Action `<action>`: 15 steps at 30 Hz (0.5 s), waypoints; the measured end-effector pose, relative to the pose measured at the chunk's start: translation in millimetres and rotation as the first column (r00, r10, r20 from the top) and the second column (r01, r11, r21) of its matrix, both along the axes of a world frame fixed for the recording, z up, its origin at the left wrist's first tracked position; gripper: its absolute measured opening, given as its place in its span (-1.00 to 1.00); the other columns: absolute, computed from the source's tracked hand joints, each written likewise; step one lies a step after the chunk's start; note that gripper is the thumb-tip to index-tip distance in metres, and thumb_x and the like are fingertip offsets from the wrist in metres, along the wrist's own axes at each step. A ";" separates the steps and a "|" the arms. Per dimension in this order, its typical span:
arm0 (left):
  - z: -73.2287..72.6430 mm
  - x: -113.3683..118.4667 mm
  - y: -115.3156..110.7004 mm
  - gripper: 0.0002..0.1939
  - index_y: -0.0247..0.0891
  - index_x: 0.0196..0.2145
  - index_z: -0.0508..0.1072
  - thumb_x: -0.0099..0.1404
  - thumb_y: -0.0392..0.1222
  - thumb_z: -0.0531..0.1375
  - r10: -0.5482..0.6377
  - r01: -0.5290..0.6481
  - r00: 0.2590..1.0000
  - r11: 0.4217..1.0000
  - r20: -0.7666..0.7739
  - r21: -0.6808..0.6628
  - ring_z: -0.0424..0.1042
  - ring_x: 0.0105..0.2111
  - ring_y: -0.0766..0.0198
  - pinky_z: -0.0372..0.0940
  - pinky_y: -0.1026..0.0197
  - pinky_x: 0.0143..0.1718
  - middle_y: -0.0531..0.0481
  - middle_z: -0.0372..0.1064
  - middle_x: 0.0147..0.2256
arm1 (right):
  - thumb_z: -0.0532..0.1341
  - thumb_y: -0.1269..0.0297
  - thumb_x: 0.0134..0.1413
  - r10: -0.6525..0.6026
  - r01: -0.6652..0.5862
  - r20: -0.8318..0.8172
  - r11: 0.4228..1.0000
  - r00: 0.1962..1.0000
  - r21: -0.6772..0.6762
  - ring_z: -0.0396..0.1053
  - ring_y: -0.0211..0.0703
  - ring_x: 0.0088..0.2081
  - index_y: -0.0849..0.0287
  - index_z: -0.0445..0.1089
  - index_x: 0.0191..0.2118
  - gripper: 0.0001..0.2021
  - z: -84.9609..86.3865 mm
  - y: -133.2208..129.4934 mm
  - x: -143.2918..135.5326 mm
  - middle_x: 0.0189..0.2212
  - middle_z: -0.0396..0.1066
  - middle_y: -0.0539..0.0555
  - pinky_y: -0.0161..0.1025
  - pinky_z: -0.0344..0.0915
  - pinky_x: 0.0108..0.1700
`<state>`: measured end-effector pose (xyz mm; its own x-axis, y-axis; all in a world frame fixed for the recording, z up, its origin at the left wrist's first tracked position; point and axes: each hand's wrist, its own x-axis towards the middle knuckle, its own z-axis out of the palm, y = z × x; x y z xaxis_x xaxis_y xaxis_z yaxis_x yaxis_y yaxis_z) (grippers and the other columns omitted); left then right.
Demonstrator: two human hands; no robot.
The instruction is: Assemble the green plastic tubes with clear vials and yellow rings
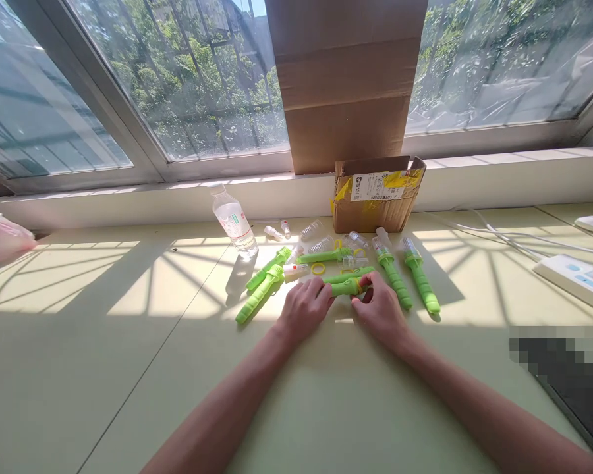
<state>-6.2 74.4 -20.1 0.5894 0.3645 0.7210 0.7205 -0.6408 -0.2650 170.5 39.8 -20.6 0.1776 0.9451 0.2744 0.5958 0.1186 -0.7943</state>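
A green ribbed tube lies crosswise between my hands, just above the table. My left hand is closed round its left end. At its right end, the fingers of my right hand pinch it beside a yellow ring. Behind it, partly covered, is another green tube. Two green tubes with clear tops, one nearer and one farther out, lie to the right. On the left rest two more, one in front of the other. A loose yellow ring sits behind my left hand.
Clear caps and small red-dotted pieces lie farther back. A water bottle stands at back left, an open cardboard box by the window. At right are a power strip and cables; a pink bag is far left.
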 end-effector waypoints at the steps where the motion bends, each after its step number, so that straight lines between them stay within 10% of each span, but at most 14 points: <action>1: -0.3 -0.3 0.1 -0.87 -0.25 -0.45 0.32 0.24 -0.20 0.15 0.000 0.000 1.000 1.000 -0.001 -0.002 0.26 -0.51 0.34 0.07 0.25 -0.51 0.03 0.29 -0.48 | 0.13 0.34 -0.18 0.000 0.000 0.002 1.000 1.000 0.000 0.22 -0.24 -0.57 0.10 0.13 -0.35 -0.81 -0.2 0.1 0.1 -0.56 0.25 -0.09 -0.26 0.17 -0.47; 15: 1.1 -0.8 -1.9 -0.78 -0.25 -0.42 0.35 0.28 -0.06 0.11 0.040 -0.040 0.999 0.994 -0.006 -0.103 0.29 -0.55 0.34 0.08 0.26 -0.58 0.02 0.30 -0.50 | 0.12 0.39 -0.20 -0.005 0.005 0.029 1.000 1.000 0.007 0.25 -0.23 -0.55 0.11 0.13 -0.35 -0.80 -2.9 0.9 1.3 -0.54 0.25 -0.08 -0.27 0.18 -0.46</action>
<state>-7.0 72.5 -19.0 0.5756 0.4597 0.6763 0.7451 -0.6355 -0.2022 171.8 40.6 -23.5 0.1739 0.9422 0.2863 0.6194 0.1214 -0.7756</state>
